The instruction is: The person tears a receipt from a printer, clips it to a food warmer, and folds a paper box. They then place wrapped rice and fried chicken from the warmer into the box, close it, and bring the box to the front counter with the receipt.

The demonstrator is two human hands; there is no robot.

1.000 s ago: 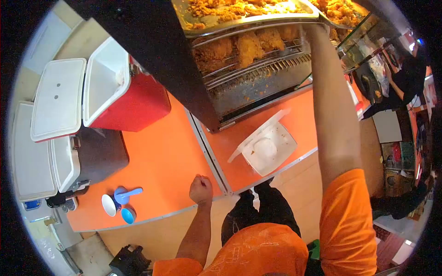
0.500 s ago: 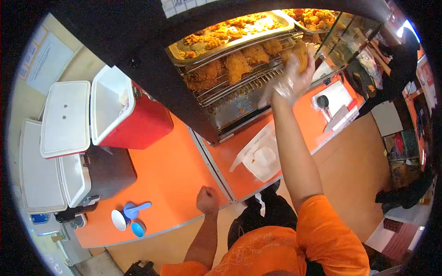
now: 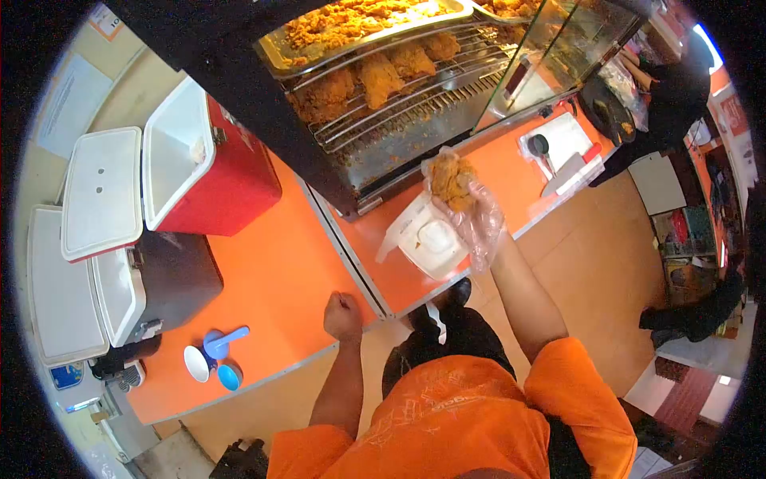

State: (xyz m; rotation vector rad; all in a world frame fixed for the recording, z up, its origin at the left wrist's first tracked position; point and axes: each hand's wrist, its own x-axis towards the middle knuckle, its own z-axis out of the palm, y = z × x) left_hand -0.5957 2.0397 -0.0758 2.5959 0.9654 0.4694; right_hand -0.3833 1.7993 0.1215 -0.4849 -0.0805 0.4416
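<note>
Looking down from the head view, the right hand [image 3: 480,222], in a clear plastic glove [image 3: 488,239], has drawn back from the food cabinet [image 3: 199,68] with a chicken piece [image 3: 452,185]. A half second ago both were up at its opening; now they hang by the edge of the open box [image 3: 435,269], where a white mound [image 3: 438,237] sits. So the piece is out of the cabinet but not inside the box; whether they touch, I cannot tell. Its fingers are closed around the chicken; the left hand's [image 3: 343,318] are curled into a fist at the tabletop [image 3: 287,267] edge.
</note>
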